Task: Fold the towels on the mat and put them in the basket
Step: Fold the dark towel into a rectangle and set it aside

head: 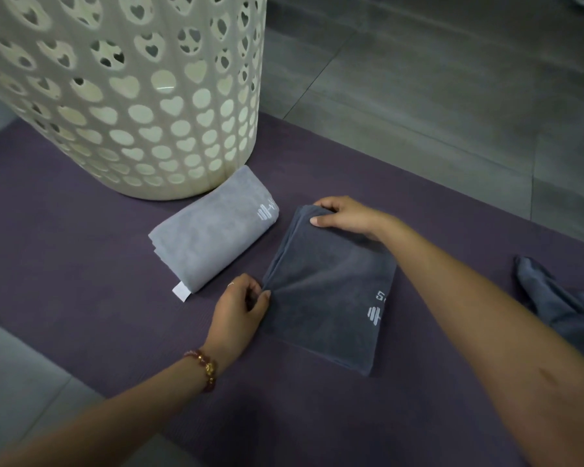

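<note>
A folded dark grey cloth towel (331,281) lies at frame centre on the purple mat (81,264). The left hand (240,311) pinches its near-left corner; the right hand (344,215) grips its far corner, fingers curled over the edge. Just left, a folded light grey towel (213,230) lies against the foot of the cream perforated plastic basket (132,96), upper left. A crumpled dark grey towel (560,305) waits at the right edge. Judgement: two folded, one unfolded; neither folded towel is basketed.
</note>
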Action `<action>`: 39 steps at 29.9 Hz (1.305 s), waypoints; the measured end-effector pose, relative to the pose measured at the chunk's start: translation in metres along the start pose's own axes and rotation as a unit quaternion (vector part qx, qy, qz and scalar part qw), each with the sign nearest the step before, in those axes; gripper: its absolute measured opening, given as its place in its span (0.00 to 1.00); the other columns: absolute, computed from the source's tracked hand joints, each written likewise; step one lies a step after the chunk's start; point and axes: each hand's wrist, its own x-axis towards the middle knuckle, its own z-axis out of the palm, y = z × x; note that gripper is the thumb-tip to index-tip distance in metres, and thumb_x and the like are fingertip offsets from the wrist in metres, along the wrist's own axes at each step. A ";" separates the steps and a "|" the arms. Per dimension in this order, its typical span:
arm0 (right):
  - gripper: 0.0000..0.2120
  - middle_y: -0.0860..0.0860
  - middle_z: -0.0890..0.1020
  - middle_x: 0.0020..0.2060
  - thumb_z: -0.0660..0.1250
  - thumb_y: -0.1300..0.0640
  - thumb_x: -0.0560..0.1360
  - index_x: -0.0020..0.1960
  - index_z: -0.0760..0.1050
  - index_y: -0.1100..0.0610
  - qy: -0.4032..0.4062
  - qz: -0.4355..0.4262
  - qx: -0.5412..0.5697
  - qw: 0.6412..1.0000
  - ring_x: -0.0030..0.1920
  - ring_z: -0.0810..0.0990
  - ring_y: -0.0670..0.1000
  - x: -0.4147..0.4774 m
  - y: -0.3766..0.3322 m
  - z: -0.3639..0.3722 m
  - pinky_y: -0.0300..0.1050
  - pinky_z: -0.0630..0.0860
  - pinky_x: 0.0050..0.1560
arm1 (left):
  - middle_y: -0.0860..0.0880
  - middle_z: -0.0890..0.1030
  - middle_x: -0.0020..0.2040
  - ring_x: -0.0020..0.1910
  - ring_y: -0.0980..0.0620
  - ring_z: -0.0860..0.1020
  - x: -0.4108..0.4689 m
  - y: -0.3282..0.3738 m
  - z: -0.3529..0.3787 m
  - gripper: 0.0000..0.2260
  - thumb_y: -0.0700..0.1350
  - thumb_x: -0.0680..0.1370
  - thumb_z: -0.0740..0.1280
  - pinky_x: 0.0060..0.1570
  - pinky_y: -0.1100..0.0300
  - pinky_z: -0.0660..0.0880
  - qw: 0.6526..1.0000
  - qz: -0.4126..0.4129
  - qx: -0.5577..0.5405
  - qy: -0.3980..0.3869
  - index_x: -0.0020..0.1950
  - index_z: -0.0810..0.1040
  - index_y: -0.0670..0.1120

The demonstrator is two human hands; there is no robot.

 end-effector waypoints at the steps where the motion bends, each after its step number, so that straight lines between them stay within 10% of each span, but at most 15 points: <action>1: 0.08 0.49 0.81 0.49 0.68 0.58 0.76 0.55 0.77 0.52 -0.011 0.009 0.010 1.000 0.49 0.79 0.46 0.000 -0.002 -0.003 0.41 0.75 0.53 | 0.46 0.75 0.37 0.37 0.51 0.71 0.000 0.000 -0.001 0.08 0.41 0.76 0.68 0.38 0.58 0.69 1.000 0.004 -0.001 -0.002 0.39 0.70 0.44; 8: 0.09 0.48 0.81 0.39 0.70 0.60 0.74 0.53 0.80 0.61 0.079 0.031 0.036 0.996 0.40 0.79 0.46 0.012 0.002 0.008 0.42 0.76 0.48 | 0.50 0.73 0.32 0.29 0.55 0.67 0.008 0.005 0.001 0.12 0.39 0.75 0.69 0.31 0.64 0.65 0.998 -0.051 -0.035 0.021 0.36 0.68 0.48; 13: 0.09 0.45 0.80 0.42 0.75 0.51 0.67 0.43 0.76 0.47 0.102 0.061 -0.001 0.993 0.50 0.80 0.50 0.025 -0.001 0.021 0.51 0.71 0.61 | 0.50 0.75 0.41 0.36 0.54 0.72 0.007 0.007 -0.001 0.08 0.38 0.75 0.68 0.39 0.60 0.71 0.999 -0.041 -0.035 0.001 0.47 0.69 0.46; 17: 0.12 0.48 0.80 0.41 0.72 0.56 0.72 0.54 0.79 0.58 0.084 0.070 0.059 0.992 0.41 0.79 0.46 0.020 -0.005 0.013 0.38 0.75 0.44 | 0.52 0.75 0.46 0.43 0.56 0.74 0.006 0.007 -0.001 0.08 0.41 0.78 0.64 0.44 0.58 0.72 0.999 0.025 0.029 -0.024 0.54 0.67 0.48; 22: 0.12 0.45 0.78 0.49 0.70 0.45 0.71 0.51 0.74 0.47 0.193 0.055 -0.098 0.975 0.56 0.74 0.49 0.018 0.002 0.032 0.52 0.55 0.64 | 0.52 0.74 0.47 0.43 0.53 0.74 0.007 0.009 0.000 0.10 0.42 0.77 0.64 0.43 0.53 0.73 0.997 0.011 0.071 -0.038 0.55 0.66 0.49; 28: 0.17 0.51 0.76 0.62 0.55 0.53 0.80 0.66 0.71 0.57 0.390 -0.143 -0.259 0.872 0.65 0.72 0.52 -0.034 0.020 0.040 0.53 0.50 0.74 | 0.40 0.72 0.65 0.62 0.41 0.71 0.030 0.024 0.013 0.28 0.43 0.66 0.52 0.60 0.48 0.67 0.901 0.267 0.342 0.024 0.66 0.68 0.44; 35: 0.35 0.53 0.59 0.75 0.39 0.38 0.78 0.76 0.55 0.59 0.244 -0.074 -0.461 0.850 0.76 0.56 0.53 -0.077 0.075 0.051 0.55 0.40 0.74 | 0.46 0.60 0.76 0.76 0.48 0.57 0.095 0.052 0.058 0.28 0.55 0.78 0.45 0.73 0.49 0.49 0.821 0.362 0.420 -0.139 0.76 0.59 0.45; 39: 0.39 0.42 0.41 0.77 0.44 0.27 0.72 0.77 0.40 0.43 0.191 0.043 -0.366 0.910 0.76 0.40 0.49 -0.084 0.096 0.039 0.65 0.41 0.71 | 0.48 0.54 0.78 0.77 0.48 0.52 0.113 0.041 0.056 0.37 0.67 0.73 0.48 0.74 0.47 0.47 0.835 0.341 0.408 -0.144 0.78 0.53 0.50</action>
